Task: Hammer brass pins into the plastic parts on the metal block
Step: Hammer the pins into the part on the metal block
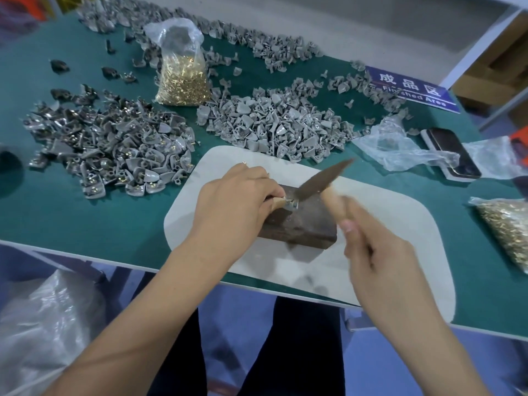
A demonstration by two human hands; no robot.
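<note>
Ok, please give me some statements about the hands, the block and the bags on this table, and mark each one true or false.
1. The right hand grips the hammer. True.
2. The left hand holds a plastic part on the metal block. True.
3. The metal block lies directly on the green table. False: it lies on a pale mat.
4. The bag of brass pins stands beyond the block. True.
5. The phone lies left of the block. False: it lies to the right.
</note>
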